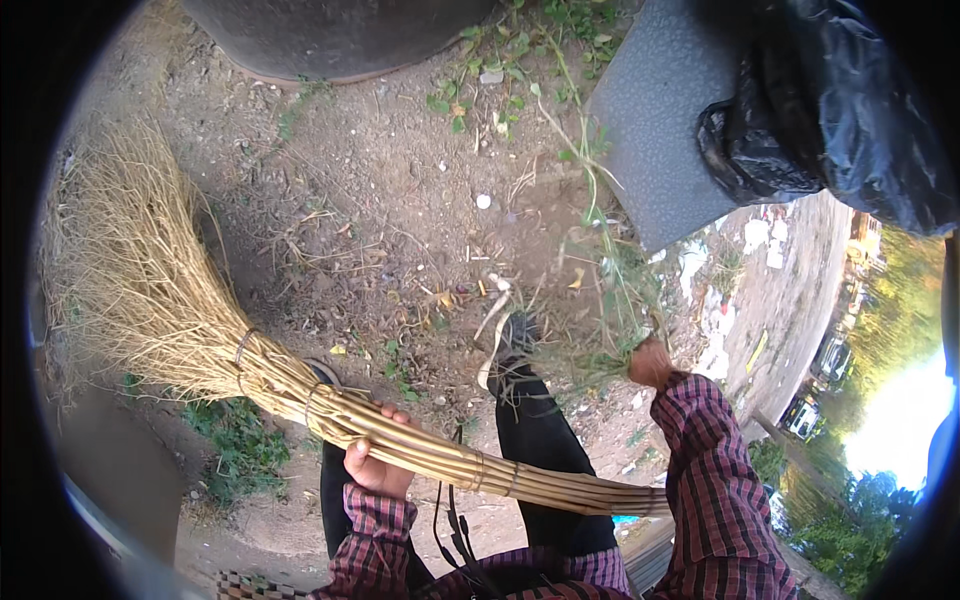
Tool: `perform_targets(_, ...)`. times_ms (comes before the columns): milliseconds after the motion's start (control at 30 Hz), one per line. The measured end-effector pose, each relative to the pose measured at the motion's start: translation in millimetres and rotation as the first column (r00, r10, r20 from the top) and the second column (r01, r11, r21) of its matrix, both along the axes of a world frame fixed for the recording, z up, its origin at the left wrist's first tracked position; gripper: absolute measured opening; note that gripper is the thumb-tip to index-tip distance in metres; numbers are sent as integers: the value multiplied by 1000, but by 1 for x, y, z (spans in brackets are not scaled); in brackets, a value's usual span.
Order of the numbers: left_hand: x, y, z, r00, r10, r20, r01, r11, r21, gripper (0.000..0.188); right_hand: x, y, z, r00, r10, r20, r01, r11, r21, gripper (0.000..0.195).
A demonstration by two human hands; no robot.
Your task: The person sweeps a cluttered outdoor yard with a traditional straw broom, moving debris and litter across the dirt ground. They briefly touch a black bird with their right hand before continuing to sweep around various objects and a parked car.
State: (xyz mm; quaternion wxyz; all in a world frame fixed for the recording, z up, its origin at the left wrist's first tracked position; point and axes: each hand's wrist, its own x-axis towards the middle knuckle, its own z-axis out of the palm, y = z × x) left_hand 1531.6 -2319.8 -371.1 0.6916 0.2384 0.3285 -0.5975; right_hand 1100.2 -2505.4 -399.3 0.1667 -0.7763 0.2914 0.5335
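My left hand (377,469) grips a long broom of bound twigs (279,381) around its middle. The broom's bushy head spreads to the upper left, and its bundled stick handle crosses in front of my legs, its end hidden behind my right sleeve. Thin ties bind the bundle in several places. Stretched out to the right, my right hand (651,363) is closed on a bunch of green weeds (613,300), whose stems trail up over the dirt. The weeds look blurred near the hand.
A large dark rounded container (337,37) stands at the top. At the upper right, a black plastic bag (847,127) lies against a grey speckled panel (660,135). White litter (694,262) and dry leaves lie on the dirt ground (390,195). Vehicles (831,356) are parked far right.
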Motion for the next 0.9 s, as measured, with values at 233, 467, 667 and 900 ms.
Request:
perform_targets(233,-6,69,-3,993,-80,91,69,990,120,46,-242,12,251,939,-142,-314,-86,786,-613,25)
perform_targets(467,4,54,69,952,-274,137,205,903,379,24,40,64,348,716,-646,264,695,695,-184,61)
perform_targets(667,40,73,100,927,-365,81,304,862,405,30,157,226,458,803,-376,463,496,852,-168,52)
perform_targets(900,70,156,147,831,-555,26,475,735,484,31,175,331,493,770,-624,131,637,742,-209,21)
